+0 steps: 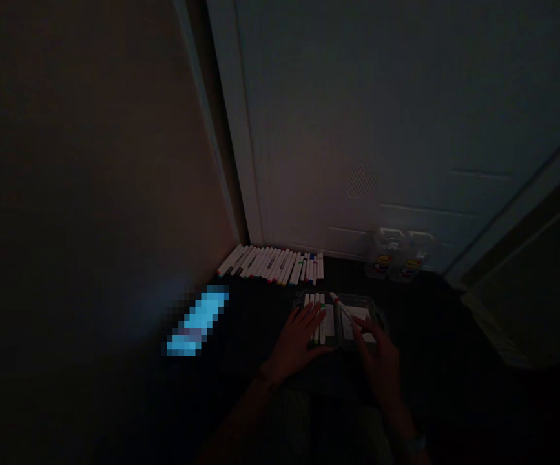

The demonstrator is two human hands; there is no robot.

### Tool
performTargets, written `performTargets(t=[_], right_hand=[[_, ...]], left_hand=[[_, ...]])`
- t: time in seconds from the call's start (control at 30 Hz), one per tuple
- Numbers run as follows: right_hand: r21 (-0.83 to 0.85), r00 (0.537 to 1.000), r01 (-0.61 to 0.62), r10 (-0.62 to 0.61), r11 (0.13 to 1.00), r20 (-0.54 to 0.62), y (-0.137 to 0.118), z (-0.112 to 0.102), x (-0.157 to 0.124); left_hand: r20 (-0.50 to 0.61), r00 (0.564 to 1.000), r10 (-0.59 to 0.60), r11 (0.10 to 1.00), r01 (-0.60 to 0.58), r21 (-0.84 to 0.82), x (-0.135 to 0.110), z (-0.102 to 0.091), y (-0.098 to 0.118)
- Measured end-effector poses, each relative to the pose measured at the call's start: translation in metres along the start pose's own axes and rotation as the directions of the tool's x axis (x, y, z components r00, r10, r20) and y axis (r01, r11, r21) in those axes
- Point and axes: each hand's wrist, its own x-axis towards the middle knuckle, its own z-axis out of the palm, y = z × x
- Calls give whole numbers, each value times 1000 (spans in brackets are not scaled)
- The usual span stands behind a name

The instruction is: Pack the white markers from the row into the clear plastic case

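An open clear plastic case lies on the dark surface before me, its two halves side by side. Several white markers lie in a row in its left half. My left hand rests over them, fingers spread. Above the right half, my right hand pinches one white marker with a red band, held at a slant. A pale sheet or insert shows inside that right half. The dim light hides fine detail.
A long row of white markers with coloured ends lies along the back. Two clear containers with labels stand at the back right, against a pale panel. A pixelated bright blue glowing patch is at the left.
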Motion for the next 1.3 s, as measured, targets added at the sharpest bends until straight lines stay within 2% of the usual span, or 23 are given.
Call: performTargets(t=[0.1,0.2,0.37,0.67,1.0,1.3], right_hand=[[-123,988,146,-139,982,71,1,8,-17],[-209,970,240,-227,948,84,7,18,-24],[-306,946,322,-295,896,132,14,29,-24],[-453,930,359,-271,816,248,-3,33,-22],[-409,939,314,-215,857,269,-9,30,-19],[-418,940,301,-192,857,284,-12,30,-20]], left_hand=[[-9,1000,-7,1000,6,-13,0,3,-2],[-7,1000,-12,1000,12,-8,0,6,-4],[-12,1000,-13,1000,13,-17,0,6,-3],[-9,1000,-19,999,19,-44,0,10,-5],[2,1000,-21,999,21,-33,0,5,-2],[8,1000,-1,1000,1,31,-1,4,-1]])
